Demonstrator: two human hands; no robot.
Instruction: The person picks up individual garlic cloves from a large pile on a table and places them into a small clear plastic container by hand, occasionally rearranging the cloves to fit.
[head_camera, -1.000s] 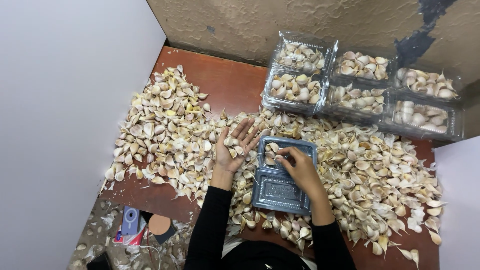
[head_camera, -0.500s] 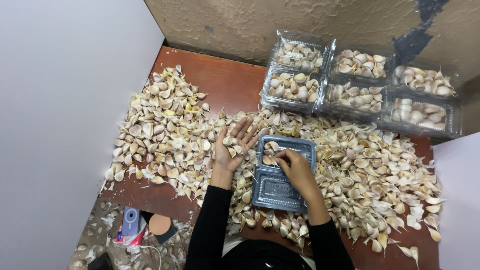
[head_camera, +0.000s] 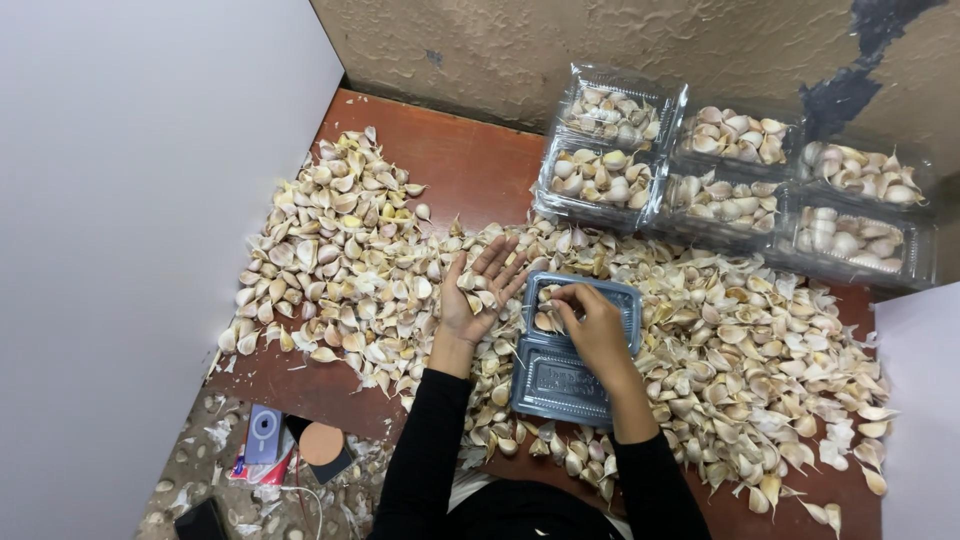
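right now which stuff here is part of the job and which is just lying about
In use: left hand with cloves on its palm; right hand in open tray; clove pile; filled trays.
Lying about: round lid, small device, scraps.

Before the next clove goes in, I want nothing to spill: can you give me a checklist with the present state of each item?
1. Open tray lies flat on the table: ok.
2. Tray has room left: ok, only a few cloves at its far end.
3. Right hand is over the tray: ok.
4. Left hand palm up, holding cloves: ok.
5. Right hand's grip on a clove: cannot tell, fingers hide it.
6. Filled trays stand apart from the hands: ok.
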